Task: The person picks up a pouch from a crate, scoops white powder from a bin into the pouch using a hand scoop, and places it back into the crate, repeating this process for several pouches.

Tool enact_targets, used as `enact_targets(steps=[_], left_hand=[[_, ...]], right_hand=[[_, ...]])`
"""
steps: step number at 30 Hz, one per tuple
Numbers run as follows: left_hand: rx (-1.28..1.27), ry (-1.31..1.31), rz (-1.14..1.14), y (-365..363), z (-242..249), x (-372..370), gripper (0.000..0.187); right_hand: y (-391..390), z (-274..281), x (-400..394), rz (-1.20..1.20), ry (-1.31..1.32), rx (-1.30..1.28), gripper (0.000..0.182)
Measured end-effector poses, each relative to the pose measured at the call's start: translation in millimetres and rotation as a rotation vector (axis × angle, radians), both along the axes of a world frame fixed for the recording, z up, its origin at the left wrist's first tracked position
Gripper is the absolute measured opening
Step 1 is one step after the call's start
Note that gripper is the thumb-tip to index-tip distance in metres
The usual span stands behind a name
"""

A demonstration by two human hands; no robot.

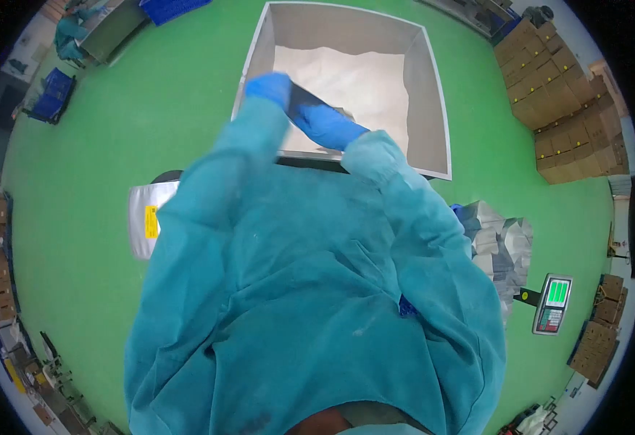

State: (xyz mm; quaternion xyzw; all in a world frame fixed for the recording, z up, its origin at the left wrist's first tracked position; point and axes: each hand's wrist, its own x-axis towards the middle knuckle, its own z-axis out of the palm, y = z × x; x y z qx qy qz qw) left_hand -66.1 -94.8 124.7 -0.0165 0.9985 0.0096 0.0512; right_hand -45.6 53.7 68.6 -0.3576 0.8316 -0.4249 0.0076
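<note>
A large pale bin (429, 94) stands in front of me, holding cream-coloured powder (339, 69) with an uneven surface. Over its near left part, my left hand (268, 88), in a blue glove and smeared by motion, is closed on the upper end of a dark grey, flat-sided thing (306, 97). Lower and to the right, my right hand (328, 127), gloved too, grips the same thing from beside and below. Its exact kind cannot be made out. A small beige patch shows just beyond my right fingers.
A silver pouch (139, 217) with a yellow label is at my left. Crumpled silver bags (504, 250) and a scale display (552, 304) are at my right. Cartons (549, 94) are stacked far right. Another person (69, 36) is at a table far left.
</note>
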Motion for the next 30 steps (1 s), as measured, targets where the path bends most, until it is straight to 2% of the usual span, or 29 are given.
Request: enact_targets(steps=[1,3,4,5,6,7,10,11,13,15,17,20,21,23,25,26,27,29,30], left_hand=[[0.042,-0.054,0.013,-27,-10,-27,0.022],[0.013,0.063,0.036,-76,-46,-70,0.031],[0.031,0.065,0.098,-87,-54,-77,0.030],[0.045,0.064,0.157,-96,-54,-83,0.030],[0.058,0.071,0.217,-104,-57,-92,0.029],[0.147,0.104,0.230,-111,-65,-98,0.031],[0.338,0.223,0.261,-131,-110,-114,0.034],[0.357,0.278,0.265,-139,-137,-121,0.035],[0.441,0.410,0.174,-152,-183,-131,0.035],[0.580,0.381,0.139,-164,-225,-139,0.031],[0.415,0.575,-0.007,-169,-259,-138,0.028],[0.550,0.519,0.253,-158,-259,-132,0.022],[0.619,0.478,0.358,-158,-258,-131,0.021],[0.883,0.544,0.441,-154,-263,-130,0.021],[1.061,0.532,0.545,-152,-262,-126,0.023],[1.111,0.500,0.613,-150,-259,-125,0.025],[1.158,0.467,0.683,-150,-257,-125,0.027],[1.028,0.416,0.688,-154,-253,-121,0.029],[0.966,0.384,0.690,-156,-255,-118,0.030]], right_hand=[[4,24,1,-0.021,0.052,-0.006,0.019],[16,62,-7,-0.062,0.160,-0.019,0.023],[31,49,-31,-0.218,0.176,-0.107,0.023],[46,28,-59,-0.386,0.061,-0.067,0.023],[63,-5,-89,-0.474,0.061,-0.006,0.022],[84,-55,-123,-0.534,0.070,0.357,0.029],[134,-232,-159,-0.272,-0.009,0.878,0.045],[143,-291,-158,-0.192,-0.064,0.926,0.048],[125,-328,-152,-0.043,-0.233,1.194,0.050],[122,-389,-146,-0.005,-0.366,1.190,0.050],[112,-397,-141,0.026,-0.664,1.188,0.051],[114,-398,-144,-0.066,-0.848,1.105,0.048],[120,-396,-153,-0.115,-0.721,1.131,0.040],[167,-408,-196,0.004,-0.332,1.191,0.032],[188,-345,-260,-0.354,-0.196,1.083,0.027],[230,-366,-300,-0.398,0.012,0.904,0.027],[254,-372,-348,-0.617,0.018,1.160,0.027],[279,-351,-416,-0.862,0.011,1.150,0.030],[304,-371,-442,-0.919,-0.034,1.240,0.032]])
